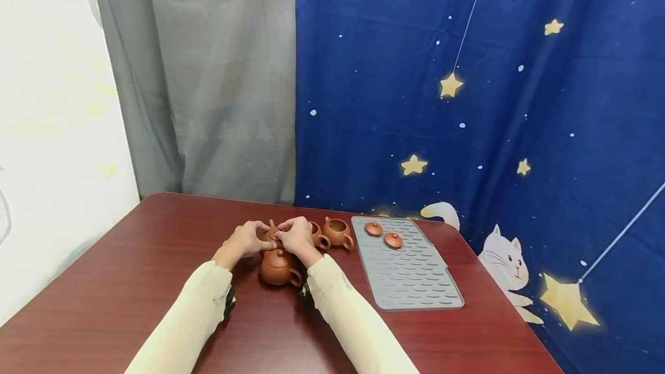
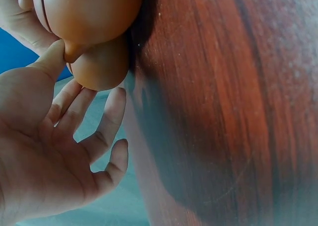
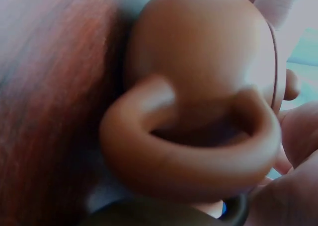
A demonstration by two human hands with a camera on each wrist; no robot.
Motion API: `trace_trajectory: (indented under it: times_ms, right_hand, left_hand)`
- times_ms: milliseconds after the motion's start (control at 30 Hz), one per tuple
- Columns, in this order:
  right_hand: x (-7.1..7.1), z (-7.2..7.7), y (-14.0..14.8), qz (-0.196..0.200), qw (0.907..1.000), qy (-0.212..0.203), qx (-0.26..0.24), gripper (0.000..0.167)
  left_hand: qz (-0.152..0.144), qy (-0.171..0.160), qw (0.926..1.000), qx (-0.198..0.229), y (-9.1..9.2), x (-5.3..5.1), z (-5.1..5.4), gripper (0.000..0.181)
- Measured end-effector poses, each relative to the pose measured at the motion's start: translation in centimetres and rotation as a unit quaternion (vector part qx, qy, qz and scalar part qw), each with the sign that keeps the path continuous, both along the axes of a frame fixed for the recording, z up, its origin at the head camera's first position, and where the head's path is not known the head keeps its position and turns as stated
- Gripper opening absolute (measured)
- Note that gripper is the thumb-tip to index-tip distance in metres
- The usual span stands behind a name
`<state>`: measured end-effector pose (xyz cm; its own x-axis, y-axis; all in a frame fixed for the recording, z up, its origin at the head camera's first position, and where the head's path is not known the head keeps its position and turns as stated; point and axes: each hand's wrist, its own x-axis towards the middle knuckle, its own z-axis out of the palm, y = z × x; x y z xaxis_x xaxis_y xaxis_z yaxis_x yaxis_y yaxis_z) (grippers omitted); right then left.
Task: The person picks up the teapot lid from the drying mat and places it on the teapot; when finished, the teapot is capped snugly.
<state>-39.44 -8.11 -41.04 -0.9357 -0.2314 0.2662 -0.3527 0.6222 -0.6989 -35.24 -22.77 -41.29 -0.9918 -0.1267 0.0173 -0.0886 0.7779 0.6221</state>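
Observation:
Two brown clay teapots stand one behind the other: a lidded front teapot [image 1: 277,270] and a rear teapot [image 1: 270,235] partly covered by the hands. My left hand [image 1: 243,242] holds the rear teapot from the left; in the left wrist view that hand [image 2: 44,146] has its fingertips against the rear teapot [image 2: 102,67] and its thumb by the spout of the front teapot [image 2: 89,12]. From the right, my right hand [image 1: 297,236] pinches at the rear teapot's top, its grip partly hidden. The front teapot [image 3: 198,52] fills much of the right wrist view.
Two lidless brown pots, one [image 1: 314,231] partly behind my right hand and another [image 1: 337,234] beside it, stand to the right. Farther right, a grey ridged mat [image 1: 415,281] bears two brown lids, one [image 1: 373,228] behind the other [image 1: 393,240]. Curtains hang behind the table [image 1: 130,281].

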Motion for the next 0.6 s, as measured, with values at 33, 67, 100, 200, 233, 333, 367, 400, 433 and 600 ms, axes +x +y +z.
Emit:
trace_trajectory:
  times_ms: [33, 67, 100, 200, 233, 333, 367, 400, 433, 600]
  right_hand:
    - [0.02, -0.03, 0.1, 0.002, 1.0, 0.002, 0.003, 0.005]
    - [0.04, -0.04, 0.19, 0.007, 1.0, 0.005, 0.005, 0.005]
    - [0.08, -0.02, 0.26, 0.012, 0.9999, 0.007, 0.009, 0.005]
    - [0.13, 0.21, 0.43, 0.027, 0.9992, 0.021, 0.02, 0.006]
    - [0.19, 0.26, 0.47, 0.03, 0.9991, 0.02, 0.022, 0.006]
    - [0.23, 0.26, 0.64, 0.027, 0.9989, 0.023, 0.03, 0.007]
    - [0.21, 0.24, 0.68, 0.025, 0.999, 0.022, 0.031, 0.008]
    - [0.19, 0.2, 0.72, 0.023, 0.999, 0.022, 0.032, 0.008]
    - [0.15, 0.13, 0.73, 0.022, 0.999, 0.023, 0.032, 0.009]
    - [-0.1, 0.04, 0.49, 0.034, 0.9988, 0.027, 0.023, 0.01]
  left_hand:
    - [-0.001, 0.001, 1.0, -0.001, 0.07, -0.03, 0.0, 0.059]
    - [0.001, 0.0, 1.0, -0.001, 0.1, -0.06, -0.05, 0.058]
    - [0.002, -0.001, 1.0, 0.001, 0.11, -0.06, -0.06, 0.058]
    - [0.006, 0.001, 1.0, 0.001, 0.1, -0.03, 0.03, 0.057]
    - [0.005, 0.002, 1.0, 0.001, 0.1, -0.02, 0.03, 0.057]
    - [0.003, 0.002, 1.0, 0.003, 0.2, -0.03, -0.04, 0.058]
    - [0.002, 0.001, 1.0, 0.003, 0.26, -0.04, -0.04, 0.058]
    - [0.0, 0.001, 1.0, 0.003, 0.3, -0.04, -0.03, 0.058]
    - [0.0, 0.001, 1.0, 0.002, 0.33, -0.03, -0.03, 0.058]
    - [0.0, 0.005, 1.0, 0.005, 0.16, 0.28, 0.22, 0.057]
